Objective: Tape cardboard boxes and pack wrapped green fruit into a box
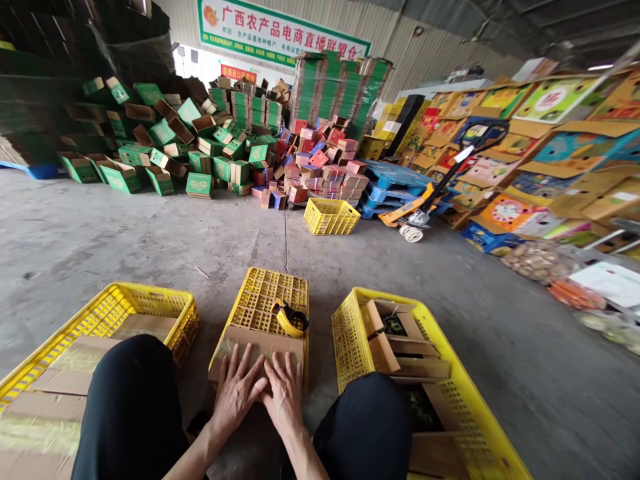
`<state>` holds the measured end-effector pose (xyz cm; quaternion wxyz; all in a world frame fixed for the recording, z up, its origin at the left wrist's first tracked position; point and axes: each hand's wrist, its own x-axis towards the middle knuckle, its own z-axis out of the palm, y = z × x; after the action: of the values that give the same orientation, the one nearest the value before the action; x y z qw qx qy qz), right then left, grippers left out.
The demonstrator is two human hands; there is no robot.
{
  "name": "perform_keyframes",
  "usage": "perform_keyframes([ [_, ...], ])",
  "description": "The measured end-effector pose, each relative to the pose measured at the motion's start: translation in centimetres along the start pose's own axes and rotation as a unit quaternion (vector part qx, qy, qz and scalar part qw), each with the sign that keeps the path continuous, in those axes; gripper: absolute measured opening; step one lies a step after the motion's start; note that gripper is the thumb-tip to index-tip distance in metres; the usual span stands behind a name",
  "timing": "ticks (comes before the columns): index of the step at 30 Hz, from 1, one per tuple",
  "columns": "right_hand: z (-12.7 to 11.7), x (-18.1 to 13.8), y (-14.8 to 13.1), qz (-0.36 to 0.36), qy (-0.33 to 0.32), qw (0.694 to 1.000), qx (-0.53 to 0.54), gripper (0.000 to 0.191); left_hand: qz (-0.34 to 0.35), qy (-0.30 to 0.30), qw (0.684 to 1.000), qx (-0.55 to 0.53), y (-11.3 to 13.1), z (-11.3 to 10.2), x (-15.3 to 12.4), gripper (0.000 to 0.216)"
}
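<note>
Both of my hands rest on a small cardboard box [270,339] that lies on an upturned yellow crate [273,290] between my knees. My left hand [237,387] is flat on the box with its fingers spread. Beside it, my right hand [283,390] also lies flat, fingers apart, the two thumbs close together. Just beyond the box, a yellow and black tape dispenser [290,318] sits on the crate. To the left, a yellow crate [187,320] holds several closed, taped boxes [65,380]. On the right, another yellow crate [350,333] contains open boxes [385,353] with dark contents.
A yellow crate [333,219] stands farther off on the concrete floor [240,230]. Behind it are heaped green boxes [200,183], red boxes [320,158] and blue pallets [393,177]. An orange pallet jack [407,210] stands before stacked fruit cartons [545,143] on the right.
</note>
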<state>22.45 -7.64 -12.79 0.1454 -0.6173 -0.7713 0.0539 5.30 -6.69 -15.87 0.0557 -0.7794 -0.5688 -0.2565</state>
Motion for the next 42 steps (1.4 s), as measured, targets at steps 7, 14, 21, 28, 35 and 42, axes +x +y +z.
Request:
perform_keyframes([
  [7, 0.5, -1.8, 3.3, 0.049, 0.037, 0.998, -0.007, 0.085, -0.013, 0.003, 1.000, -0.005, 0.2, 0.0, -0.2, 0.054],
  [14, 0.4, -1.5, 3.6, 0.018, 0.022, 0.999, 0.027, 0.068, 0.028, -0.009, 0.998, -0.050, 2.5, -0.2, 1.2, 0.053],
  [21, 1.0, -2.5, 3.3, 0.088, 0.077, 0.990, 0.079, 0.078, 0.052, -0.026, 0.997, -0.046, 5.2, -0.5, 1.2, 0.054],
  [28, -0.4, -2.2, 3.1, 0.110, 0.027, 0.993, 0.045, 0.069, 0.061, -0.033, 0.997, -0.026, 5.0, -0.7, 1.2, 0.060],
  [35, -2.5, -2.0, 2.2, 0.106, 0.005, 0.994, 0.024, 0.062, 0.056, -0.038, 0.997, -0.025, 5.1, -0.6, 1.2, 0.056],
  [42, -3.4, -3.8, 2.4, 0.119, 0.024, 0.990, 0.068, 0.045, 0.051, -0.046, 0.997, -0.028, 5.3, -0.7, 1.1, 0.056],
])
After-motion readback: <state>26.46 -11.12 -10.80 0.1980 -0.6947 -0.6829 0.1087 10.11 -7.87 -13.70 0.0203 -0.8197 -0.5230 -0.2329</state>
